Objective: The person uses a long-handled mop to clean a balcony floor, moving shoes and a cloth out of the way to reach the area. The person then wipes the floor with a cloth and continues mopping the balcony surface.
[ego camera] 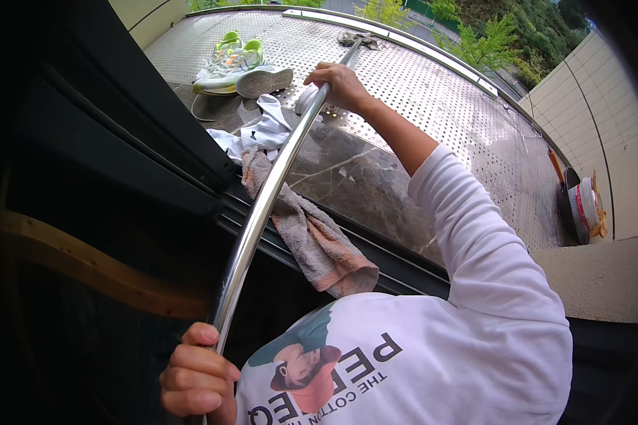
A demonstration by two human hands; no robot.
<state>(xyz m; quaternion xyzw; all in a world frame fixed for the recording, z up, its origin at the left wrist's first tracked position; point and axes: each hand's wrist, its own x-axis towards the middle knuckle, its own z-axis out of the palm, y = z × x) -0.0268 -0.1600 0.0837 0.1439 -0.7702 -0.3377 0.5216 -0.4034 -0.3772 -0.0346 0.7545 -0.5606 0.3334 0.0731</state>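
Note:
A long shiny metal pole [268,196] runs from the lower left up to the far edge of a perforated metal panel. My left hand [199,372] is closed around its near end at the bottom left. Higher up, my right hand [337,87] grips the pole beyond the window sill. A crumpled dark grey rag [360,40] lies at the pole's far end, on the panel. Under the middle of the pole, a grey and orange towel [319,239] drapes over the window track. White socks [266,127] lie beside the pole, at the towel's upper end.
White and lime-green sneakers [234,66] stand left of the pole. A dark stone sill [361,180] borders the perforated metal panel [446,122]. At the far right, a pan [569,212] with a wooden handle leans by a white tub [585,202]. The dark window frame [138,106] rises at left.

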